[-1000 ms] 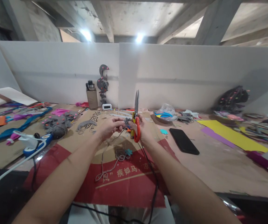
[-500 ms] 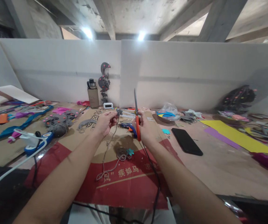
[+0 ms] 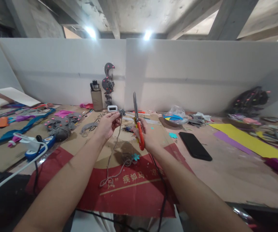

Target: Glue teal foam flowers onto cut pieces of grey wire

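Note:
Between the fingertips of my left hand is a small grey flower-like piece. A grey yarn hangs from it down to a loose tangle on the cardboard. My right hand is closed round a pair of scissors with orange handles, the blades pointing up and nearly together. The scissors are apart from the grey piece. Beside the yarn tangle lies a small turquoise flower cutout.
A red and tan cardboard sheet covers the table before me. To the right lie a black phone and a yellow sheet. A bottle stands at the back; a blue power strip with a white cable is on the left.
The scissors have turned in my right hand, their tips moving left and the blades showing more. My left hand has shifted slightly, still pinching the grey piece.

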`<state>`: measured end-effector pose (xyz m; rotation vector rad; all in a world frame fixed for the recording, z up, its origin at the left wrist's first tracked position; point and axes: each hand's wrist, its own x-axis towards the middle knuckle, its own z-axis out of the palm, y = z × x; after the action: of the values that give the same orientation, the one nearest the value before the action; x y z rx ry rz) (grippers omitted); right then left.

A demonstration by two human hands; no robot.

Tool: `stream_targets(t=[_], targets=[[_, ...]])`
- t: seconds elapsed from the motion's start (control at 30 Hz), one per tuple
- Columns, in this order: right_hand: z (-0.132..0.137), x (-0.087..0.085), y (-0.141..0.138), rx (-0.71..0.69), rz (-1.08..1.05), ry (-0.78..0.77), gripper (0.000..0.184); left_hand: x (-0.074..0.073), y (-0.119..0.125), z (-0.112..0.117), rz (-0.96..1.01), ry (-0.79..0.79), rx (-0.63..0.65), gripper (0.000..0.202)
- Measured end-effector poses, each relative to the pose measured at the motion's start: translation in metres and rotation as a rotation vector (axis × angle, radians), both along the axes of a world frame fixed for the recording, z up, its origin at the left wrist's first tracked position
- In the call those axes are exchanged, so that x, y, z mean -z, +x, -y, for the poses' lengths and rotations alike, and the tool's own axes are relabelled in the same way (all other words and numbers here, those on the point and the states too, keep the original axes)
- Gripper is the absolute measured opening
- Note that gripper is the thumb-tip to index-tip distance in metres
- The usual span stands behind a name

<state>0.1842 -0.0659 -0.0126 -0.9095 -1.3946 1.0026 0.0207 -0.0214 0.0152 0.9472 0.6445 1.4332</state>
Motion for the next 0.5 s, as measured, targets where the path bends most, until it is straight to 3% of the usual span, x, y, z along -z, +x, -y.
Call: stream_targets(t=[0.2, 0.37, 0.5], targets=[[0.005, -0.005, 0.005, -0.162, 0.169, -0.043, 0.037, -0.006, -0.015, -0.008, 0.087, -0.009, -0.066, 0.018], [0.017, -0.011, 0.003, -0.22, 0.236, -0.076, 0.031, -0.013, -0.026, -0.01, 0.119, -0.035, -0.134, 0.01], [0.021, -0.015, 0.003, -0.267, 0.247, -0.099, 0.025, -0.014, -0.03, -0.012, 0.141, -0.061, -0.107, 0.006]])
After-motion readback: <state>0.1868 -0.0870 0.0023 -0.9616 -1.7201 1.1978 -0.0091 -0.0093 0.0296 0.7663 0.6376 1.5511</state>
